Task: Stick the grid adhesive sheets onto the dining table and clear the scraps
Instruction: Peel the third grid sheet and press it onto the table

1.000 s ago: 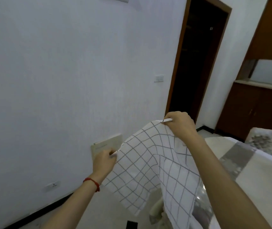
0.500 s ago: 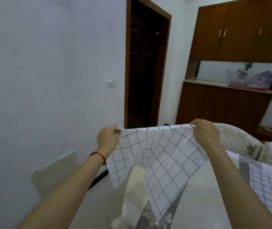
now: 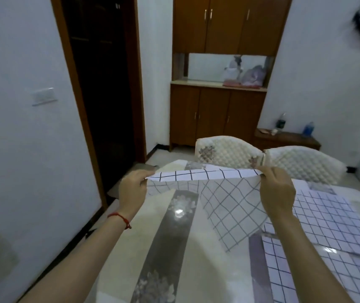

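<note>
You hold a grid sheet [image 3: 229, 206] up in the air over the table [image 3: 196, 259]. Your left hand [image 3: 132, 191] pinches one top corner and your right hand [image 3: 277, 193] pinches the other top corner, so the top edge is pulled straight between them. The rest of the sheet hangs down and bends, and its low corner is near the table top; you cannot tell if it touches. Your left wrist has a red string [image 3: 120, 217] on it. On the right side of the table, more grid sheets [image 3: 327, 232] lie flat. The table has a shiny top with grey flower stripes. Two white padded chairs [image 3: 229, 153] stand at the far side of the table. Behind them is a brown cupboard [image 3: 216, 114], and a dark doorway [image 3: 102, 84] is on the left.
</note>
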Demonstrator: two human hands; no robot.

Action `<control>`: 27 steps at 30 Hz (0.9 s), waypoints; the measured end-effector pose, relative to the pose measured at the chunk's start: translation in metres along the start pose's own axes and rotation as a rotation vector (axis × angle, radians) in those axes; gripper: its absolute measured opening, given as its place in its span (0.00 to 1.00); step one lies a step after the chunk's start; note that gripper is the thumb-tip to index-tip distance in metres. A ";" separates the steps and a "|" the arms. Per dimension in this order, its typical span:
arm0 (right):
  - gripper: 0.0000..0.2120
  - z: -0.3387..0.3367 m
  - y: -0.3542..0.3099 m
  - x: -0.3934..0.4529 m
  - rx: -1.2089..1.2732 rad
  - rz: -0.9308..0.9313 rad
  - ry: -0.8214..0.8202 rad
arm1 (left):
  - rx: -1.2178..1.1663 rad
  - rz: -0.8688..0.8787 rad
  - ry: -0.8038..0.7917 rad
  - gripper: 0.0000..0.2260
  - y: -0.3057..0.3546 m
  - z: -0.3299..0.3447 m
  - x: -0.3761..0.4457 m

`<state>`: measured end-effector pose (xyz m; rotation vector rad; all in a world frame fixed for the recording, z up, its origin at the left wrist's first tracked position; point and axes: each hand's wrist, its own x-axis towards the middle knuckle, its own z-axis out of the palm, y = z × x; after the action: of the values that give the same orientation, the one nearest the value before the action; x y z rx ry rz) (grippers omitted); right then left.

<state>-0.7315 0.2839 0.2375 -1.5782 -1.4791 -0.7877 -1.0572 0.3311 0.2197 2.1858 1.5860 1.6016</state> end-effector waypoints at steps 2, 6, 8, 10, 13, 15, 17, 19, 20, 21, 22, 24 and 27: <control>0.09 -0.001 0.010 -0.025 -0.055 -0.069 0.000 | 0.005 0.033 -0.043 0.14 -0.015 0.013 -0.013; 0.12 -0.002 0.013 -0.081 -0.121 -0.120 -0.025 | 0.009 0.056 -0.122 0.19 -0.048 0.027 -0.048; 0.10 -0.003 0.009 -0.110 -0.116 -0.121 -0.062 | 0.042 0.064 -0.176 0.20 -0.064 0.031 -0.070; 0.13 -0.002 0.003 -0.141 -0.098 -0.099 -0.122 | 0.074 0.045 -0.223 0.21 -0.079 0.035 -0.091; 0.16 0.001 -0.005 -0.185 -0.087 -0.050 -0.237 | 0.133 0.049 -0.294 0.18 -0.097 0.038 -0.121; 0.17 0.004 -0.007 -0.209 -0.108 -0.030 -0.327 | 0.166 0.066 -0.372 0.17 -0.107 0.040 -0.138; 0.16 0.007 -0.008 -0.227 -0.142 -0.024 -0.408 | 0.198 0.064 -0.475 0.16 -0.116 0.042 -0.154; 0.15 0.008 -0.010 -0.240 -0.170 -0.009 -0.500 | 0.226 0.053 -0.572 0.16 -0.125 0.044 -0.168; 0.19 0.007 -0.010 -0.246 -0.168 0.018 -0.564 | 0.235 0.048 -0.613 0.16 -0.129 0.045 -0.175; 0.24 0.006 -0.010 -0.252 -0.155 0.049 -0.626 | 0.245 0.050 -0.645 0.16 -0.133 0.045 -0.181; 0.26 0.004 -0.012 -0.257 -0.141 0.074 -0.675 | 0.257 0.056 -0.672 0.17 -0.135 0.045 -0.186; 0.27 0.001 -0.014 -0.266 -0.121 0.068 -0.736 | 0.277 0.070 -0.713 0.18 -0.137 0.044 -0.194; 0.28 -0.001 -0.019 -0.276 -0.115 0.065 -0.810 | 0.338 0.077 -0.756 0.24 -0.138 0.042 -0.203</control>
<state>-0.7824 0.1502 0.0007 -2.1610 -1.9351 -0.1749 -1.1184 0.2775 -0.0154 2.5635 1.5786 0.3890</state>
